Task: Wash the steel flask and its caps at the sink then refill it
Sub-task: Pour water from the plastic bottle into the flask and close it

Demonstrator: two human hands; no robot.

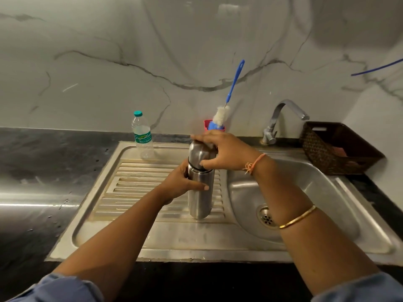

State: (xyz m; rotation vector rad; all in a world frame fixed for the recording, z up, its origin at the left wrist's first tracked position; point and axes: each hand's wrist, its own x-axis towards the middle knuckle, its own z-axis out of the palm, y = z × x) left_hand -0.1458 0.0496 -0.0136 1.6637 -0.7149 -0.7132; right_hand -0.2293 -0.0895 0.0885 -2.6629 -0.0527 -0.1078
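A tall steel flask [199, 201] stands upright on the ribbed drainboard [135, 188] of the steel sink. My left hand [181, 184] grips the flask's body just below the seam. My right hand [220, 150] is curled over the domed steel outer cap [197, 154] on top, thumb on its front. The cap sits on the flask. The sink basin [305, 192] with its drain lies to the right, under the closed tap [281, 118]. No water runs.
A clear plastic water bottle [142, 136] with a green cap stands at the drainboard's back edge. A blue-handled bottle brush [226, 105] stands in a red cup behind the flask. A dark woven basket [340, 147] sits right of the tap. Black counter surrounds the sink.
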